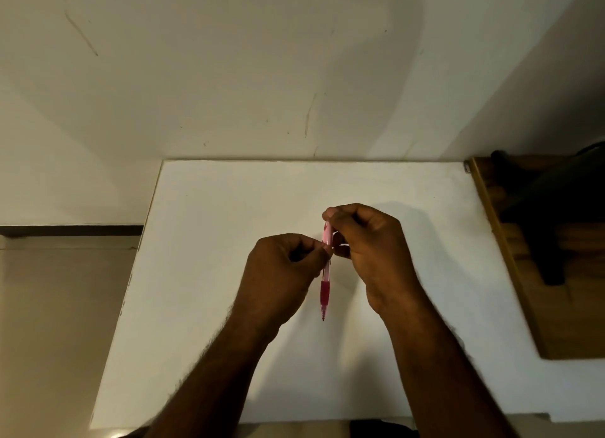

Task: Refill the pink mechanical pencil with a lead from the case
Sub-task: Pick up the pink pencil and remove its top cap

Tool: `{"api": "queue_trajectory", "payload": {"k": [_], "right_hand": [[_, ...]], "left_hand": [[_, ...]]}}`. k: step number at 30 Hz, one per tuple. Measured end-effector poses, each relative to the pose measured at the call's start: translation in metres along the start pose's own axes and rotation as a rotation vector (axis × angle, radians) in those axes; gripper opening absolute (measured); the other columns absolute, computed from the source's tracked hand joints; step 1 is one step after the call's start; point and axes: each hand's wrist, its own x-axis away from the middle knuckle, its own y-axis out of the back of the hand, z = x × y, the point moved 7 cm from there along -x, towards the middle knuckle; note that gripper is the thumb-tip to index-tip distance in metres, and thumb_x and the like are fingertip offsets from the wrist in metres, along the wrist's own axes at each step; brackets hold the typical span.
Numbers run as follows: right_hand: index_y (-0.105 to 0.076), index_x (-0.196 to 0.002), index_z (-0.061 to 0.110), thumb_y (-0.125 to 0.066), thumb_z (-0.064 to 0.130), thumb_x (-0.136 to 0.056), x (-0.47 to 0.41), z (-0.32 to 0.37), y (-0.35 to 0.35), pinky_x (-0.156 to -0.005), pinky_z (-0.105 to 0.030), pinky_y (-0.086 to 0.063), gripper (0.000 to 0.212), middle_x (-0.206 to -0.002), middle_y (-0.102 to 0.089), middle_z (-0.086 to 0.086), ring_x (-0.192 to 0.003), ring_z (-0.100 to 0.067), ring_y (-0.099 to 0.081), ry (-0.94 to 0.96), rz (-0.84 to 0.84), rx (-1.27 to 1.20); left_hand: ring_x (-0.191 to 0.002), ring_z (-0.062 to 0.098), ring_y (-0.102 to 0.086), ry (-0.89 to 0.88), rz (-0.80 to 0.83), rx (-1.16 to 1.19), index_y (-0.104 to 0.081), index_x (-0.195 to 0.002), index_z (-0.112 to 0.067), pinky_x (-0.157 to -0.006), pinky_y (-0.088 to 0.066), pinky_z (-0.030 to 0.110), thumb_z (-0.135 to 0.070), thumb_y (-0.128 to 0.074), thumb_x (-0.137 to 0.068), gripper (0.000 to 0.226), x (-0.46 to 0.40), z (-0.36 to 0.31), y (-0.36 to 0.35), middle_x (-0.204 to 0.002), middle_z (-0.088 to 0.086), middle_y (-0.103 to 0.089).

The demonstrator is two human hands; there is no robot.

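- Two hands hold the work above a matte white tabletop point(229, 224); no lead case shows, so the stage of the refill is unclear.
- Left hand point(281, 273) has its grip pinched on the mid-barrel.
- Pink mechanical pencil point(326, 273), translucent plastic with a darker rubbery sleeve, hangs tip-down between the hands.
- Right hand point(370, 247) has its grip closed around the cap end, likely working it.

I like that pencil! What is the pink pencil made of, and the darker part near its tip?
The pink pencil looks like see-through plastic: its pale barrel lets light through. The darker red grip is probably soft rubber, since it looks matte, though that is uncertain.
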Motion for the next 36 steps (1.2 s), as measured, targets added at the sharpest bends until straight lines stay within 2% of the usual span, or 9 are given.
{"api": "queue_trajectory", "payload": {"k": [8,13,15,17,20,22,25,30,36], "right_hand": [[-0.075,-0.081,0.026,-0.07,0.022,-0.094,0.0,0.0,-0.001,-0.082,-0.036,-0.063,0.015,-0.087,-0.077,-0.002,-0.088,-0.025,-0.074,-0.028,-0.02,-0.076],[-0.077,-0.078,0.03,-0.07,0.022,-0.094,-0.004,0.003,0.014,-0.065,-0.024,-0.06,0.019,-0.073,-0.077,0.01,-0.072,-0.012,-0.074,-0.03,-0.06,-0.192],[-0.076,-0.077,0.03,-0.071,0.022,-0.093,-0.007,0.0,0.022,-0.066,-0.026,-0.062,0.018,-0.072,-0.077,0.009,-0.068,-0.011,-0.073,0.006,-0.087,-0.072],[-0.075,-0.079,0.028,-0.072,0.025,-0.091,-0.009,-0.004,0.027,-0.075,-0.034,-0.063,0.013,-0.073,-0.076,0.007,-0.072,-0.014,-0.073,0.061,-0.138,0.182],[-0.076,-0.084,0.024,-0.072,0.029,-0.09,-0.011,-0.007,0.029,-0.073,-0.026,-0.052,0.009,-0.084,-0.078,0.006,-0.077,-0.015,-0.071,0.161,-0.204,0.624],[-0.077,-0.088,0.023,-0.072,0.031,-0.09,-0.012,-0.011,0.029,-0.071,-0.023,-0.044,0.01,-0.089,-0.079,0.004,-0.079,-0.017,-0.071,0.172,-0.234,0.785],[-0.075,-0.095,0.021,-0.072,0.035,-0.092,-0.015,-0.022,0.025,-0.072,-0.023,-0.045,0.015,-0.095,-0.079,0.0,-0.085,-0.022,-0.073,0.139,-0.22,0.884],[-0.071,-0.092,0.018,-0.073,0.037,-0.091,-0.02,-0.031,0.02,-0.071,-0.024,-0.044,0.019,-0.093,-0.077,-0.003,-0.085,-0.024,-0.071,0.124,-0.194,0.918],[-0.073,-0.095,0.021,-0.073,0.047,-0.089,-0.02,-0.028,0.025,-0.071,-0.025,-0.045,0.027,-0.095,-0.077,0.0,-0.089,-0.024,-0.072,0.121,-0.191,0.898]], "left_hand": [[-0.056,0.007,-0.064,0.003,0.007,-0.002,-0.079,-0.077,-0.022,-0.054,-0.052,0.019,-0.029,-0.071,-0.093,0.019,0.002,-0.003,0.002,-0.068,-0.003,-0.076],[-0.054,0.006,-0.065,0.031,0.011,0.0,-0.08,-0.078,-0.022,-0.049,-0.049,0.011,-0.029,-0.074,-0.09,0.016,0.011,0.002,0.0,-0.067,-0.002,-0.075],[-0.054,0.005,-0.066,0.037,0.007,0.012,-0.08,-0.077,-0.022,-0.049,-0.048,0.011,-0.029,-0.074,-0.091,0.016,0.012,0.002,0.0,-0.068,-0.003,-0.076],[-0.057,0.008,-0.068,0.037,0.004,0.022,-0.079,-0.076,-0.023,-0.054,-0.054,0.019,-0.028,-0.073,-0.091,0.017,0.012,0.003,0.002,-0.07,-0.002,-0.076],[-0.061,0.012,-0.07,0.039,-0.007,0.028,-0.079,-0.075,-0.023,-0.064,-0.059,0.031,-0.027,-0.073,-0.09,0.017,0.01,0.005,0.004,-0.07,0.0,-0.077],[-0.058,0.009,-0.068,0.041,-0.008,0.026,-0.079,-0.074,-0.023,-0.06,-0.058,0.026,-0.027,-0.073,-0.09,0.017,0.008,0.007,0.003,-0.069,-0.001,-0.077],[-0.056,0.005,-0.067,0.042,-0.001,0.015,-0.079,-0.074,-0.023,-0.056,-0.054,0.018,-0.028,-0.074,-0.09,0.018,0.007,0.007,0.001,-0.068,-0.002,-0.076],[-0.06,0.01,-0.068,0.046,-0.001,0.0,-0.079,-0.074,-0.022,-0.063,-0.059,0.029,-0.029,-0.074,-0.09,0.018,0.005,0.008,0.0,-0.067,-0.002,-0.076],[-0.055,0.006,-0.066,0.05,0.003,-0.024,-0.078,-0.071,-0.023,-0.058,-0.055,0.023,-0.031,-0.074,-0.089,0.02,0.004,0.009,0.001,-0.063,-0.004,-0.074]]}}
